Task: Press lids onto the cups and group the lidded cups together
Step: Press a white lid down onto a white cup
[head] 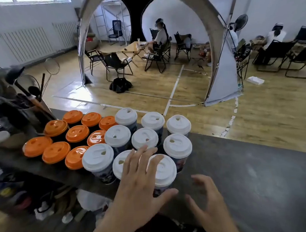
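Note:
Several white-lidded printed cups stand packed together on the dark counter, with several orange-lidded dark cups grouped to their left. My left hand is spread flat beside the nearest white-lidded cup, fingers over the lid of the cup to its left and thumb against the nearest cup's printed side. My right hand hovers open just right of that cup, fingers apart, holding nothing.
A holder of utensils and a wire strainer stands at the counter's left end. Clutter lies on a lower shelf at the left. Beyond the counter's far edge are a wooden floor, folding chairs, a tent arch and seated people.

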Motion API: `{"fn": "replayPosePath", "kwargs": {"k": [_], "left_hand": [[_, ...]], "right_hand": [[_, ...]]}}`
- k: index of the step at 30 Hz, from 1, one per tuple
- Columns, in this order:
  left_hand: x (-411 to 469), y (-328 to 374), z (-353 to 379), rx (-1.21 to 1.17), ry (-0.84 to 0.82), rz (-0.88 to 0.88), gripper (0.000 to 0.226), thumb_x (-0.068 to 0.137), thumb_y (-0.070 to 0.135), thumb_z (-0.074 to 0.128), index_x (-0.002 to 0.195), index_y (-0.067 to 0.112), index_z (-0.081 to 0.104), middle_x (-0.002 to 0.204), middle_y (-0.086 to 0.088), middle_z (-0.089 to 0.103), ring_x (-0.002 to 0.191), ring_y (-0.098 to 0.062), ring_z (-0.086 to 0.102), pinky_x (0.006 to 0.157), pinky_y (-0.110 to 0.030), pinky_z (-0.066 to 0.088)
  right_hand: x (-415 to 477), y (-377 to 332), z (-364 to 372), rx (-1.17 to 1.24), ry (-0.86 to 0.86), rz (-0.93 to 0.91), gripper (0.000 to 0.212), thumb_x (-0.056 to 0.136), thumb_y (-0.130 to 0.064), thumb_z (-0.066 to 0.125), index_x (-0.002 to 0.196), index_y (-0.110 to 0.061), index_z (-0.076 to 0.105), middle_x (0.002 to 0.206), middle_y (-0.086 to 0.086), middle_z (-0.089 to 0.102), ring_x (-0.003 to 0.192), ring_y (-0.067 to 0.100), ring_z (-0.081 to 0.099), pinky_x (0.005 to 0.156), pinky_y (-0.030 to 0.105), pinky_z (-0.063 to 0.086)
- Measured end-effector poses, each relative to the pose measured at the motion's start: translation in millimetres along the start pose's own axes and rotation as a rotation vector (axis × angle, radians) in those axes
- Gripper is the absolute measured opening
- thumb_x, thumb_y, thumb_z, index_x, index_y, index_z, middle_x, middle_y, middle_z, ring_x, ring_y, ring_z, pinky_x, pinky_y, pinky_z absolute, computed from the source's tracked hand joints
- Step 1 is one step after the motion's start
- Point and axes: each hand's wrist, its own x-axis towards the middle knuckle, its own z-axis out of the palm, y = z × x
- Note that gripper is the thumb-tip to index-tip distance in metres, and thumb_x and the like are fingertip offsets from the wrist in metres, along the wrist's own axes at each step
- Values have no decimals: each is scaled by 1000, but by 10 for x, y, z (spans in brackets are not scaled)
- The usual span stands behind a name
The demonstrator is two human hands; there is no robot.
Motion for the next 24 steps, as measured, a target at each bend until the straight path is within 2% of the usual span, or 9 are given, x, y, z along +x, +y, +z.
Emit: {"fn": "replayPosePath", "kwargs": {"k": [3,5,8,12,15,18,22,24], "left_hand": [[97,-7,112,119,-77,-7,64,84,75,50,121,24,53,150,-9,51,150,-34,36,124,-51,13],[99,21,200,128,-99,-1,55,84,66,56,117,23,53,145,-10,57,146,-35,41,125,-50,11],[95,33,251,112,-70,-16,54,79,55,73,118,22,54,135,-7,62,135,-32,53,125,-49,13],[87,56,319,74,3,9,59,69,46,86,114,19,58,126,-7,65,121,-25,61,124,-45,15],[77,73,329,87,24,9,60,66,45,89,111,18,60,122,-8,67,116,-25,63,123,-44,18],[75,76,330,72,40,-1,59,66,46,88,109,17,59,120,-7,67,114,-26,65,122,-43,21],[69,100,381,22,82,31,57,70,49,85,109,20,57,120,-5,67,114,-24,64,122,-42,25],[95,186,436,14,109,60,56,71,52,83,108,20,57,119,-5,67,113,-23,64,120,-43,29]], "right_hand": [[246,-17,24,13,-23,187,68,81,-22,83,136,-27,43,132,-13,49,122,-2,49,106,29,46],[436,-17,48,-15,-74,229,80,81,-23,84,143,-25,35,140,-12,43,129,4,44,113,32,41],[640,10,116,5,-131,230,91,77,-32,87,146,-31,28,145,-14,40,134,5,42,113,28,39],[721,14,265,209,-142,284,100,66,-47,90,144,-35,29,147,-13,46,133,2,48,108,27,46],[728,19,383,263,-100,298,99,60,-55,89,140,-35,35,140,-12,53,128,7,55,103,33,52],[700,28,405,286,-60,300,89,59,-48,90,133,-35,42,133,-11,59,121,8,60,97,33,56],[553,133,188,262,27,319,80,67,-23,94,132,-27,47,128,-15,62,117,0,60,94,20,53],[458,256,-27,234,101,342,76,69,-18,94,129,-27,47,126,-15,61,115,-2,61,90,14,52]]}}
